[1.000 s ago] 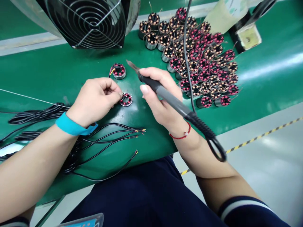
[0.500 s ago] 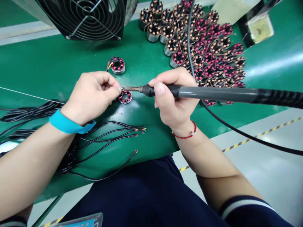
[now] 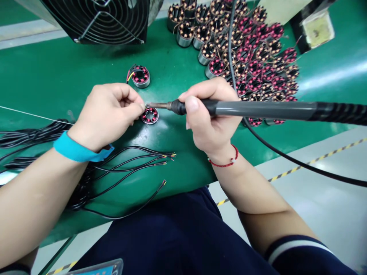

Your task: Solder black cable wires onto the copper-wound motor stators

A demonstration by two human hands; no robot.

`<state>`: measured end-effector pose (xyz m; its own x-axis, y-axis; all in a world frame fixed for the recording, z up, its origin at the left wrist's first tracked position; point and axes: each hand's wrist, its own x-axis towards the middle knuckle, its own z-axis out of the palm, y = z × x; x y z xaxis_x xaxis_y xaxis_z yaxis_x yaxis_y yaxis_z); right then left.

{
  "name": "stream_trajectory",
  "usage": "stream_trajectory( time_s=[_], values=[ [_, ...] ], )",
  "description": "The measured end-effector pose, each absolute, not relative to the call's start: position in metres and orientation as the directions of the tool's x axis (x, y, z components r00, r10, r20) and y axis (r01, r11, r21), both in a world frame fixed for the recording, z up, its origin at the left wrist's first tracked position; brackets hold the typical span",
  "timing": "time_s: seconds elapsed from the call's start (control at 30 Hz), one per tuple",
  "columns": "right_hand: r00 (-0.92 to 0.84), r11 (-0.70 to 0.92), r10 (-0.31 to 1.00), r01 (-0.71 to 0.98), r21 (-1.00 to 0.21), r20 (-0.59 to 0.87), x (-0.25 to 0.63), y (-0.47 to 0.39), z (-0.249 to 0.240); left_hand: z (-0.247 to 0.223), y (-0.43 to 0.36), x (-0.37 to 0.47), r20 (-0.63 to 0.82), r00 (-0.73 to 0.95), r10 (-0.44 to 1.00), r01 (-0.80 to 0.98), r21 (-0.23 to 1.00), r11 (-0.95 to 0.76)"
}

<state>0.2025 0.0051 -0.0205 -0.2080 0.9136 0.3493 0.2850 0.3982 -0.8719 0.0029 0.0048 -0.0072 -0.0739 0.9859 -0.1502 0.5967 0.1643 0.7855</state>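
My right hand [image 3: 213, 116] is closed around the grip of a soldering iron [image 3: 263, 110]. The iron's tip points left and reaches the upper edge of a small round stator with red windings [image 3: 150, 115]. At that same edge my left hand [image 3: 107, 112] is pinched, thumb against fingers; what it holds is too small to make out. Just above, a second red stator [image 3: 140, 76] with red, yellow and black wires lies on the green table [image 3: 183, 168]. A blue band circles my left wrist.
Many copper and red stators [image 3: 243, 57] stand at the upper right, crossed by the iron's black cable [image 3: 286, 158]. A fan [image 3: 110, 23] is at the upper left, a sponge tray [image 3: 318, 31] at the upper right. Black cables [image 3: 132, 168] with stripped ends lie below my left hand.
The whole view has shifted slightly. Both hands keep nearly the same pose, with the iron's tip still at the stator's upper edge.
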Motion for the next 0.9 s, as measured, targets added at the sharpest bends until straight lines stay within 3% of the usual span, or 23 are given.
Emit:
stream_trajectory(
  time_s=[0.47,0.7,0.9],
  values=[
    [-0.143,0.468,0.884,0.238,-0.851,0.445,0.202,0.007,-0.023,-0.007,0.005,0.003,-0.15,-0.07,0.986,0.611,0.775,0.161],
    [-0.359,0.379,0.895,0.297,-0.876,0.265,0.195,0.011,-0.028,-0.009,0.006,0.003,-0.122,-0.052,0.991,0.61,0.782,0.129],
    [-0.419,0.432,0.86,0.289,-0.854,0.292,0.182,0.017,-0.038,-0.01,0.007,0.002,-0.121,-0.063,0.991,0.607,0.783,0.134]
  ],
)
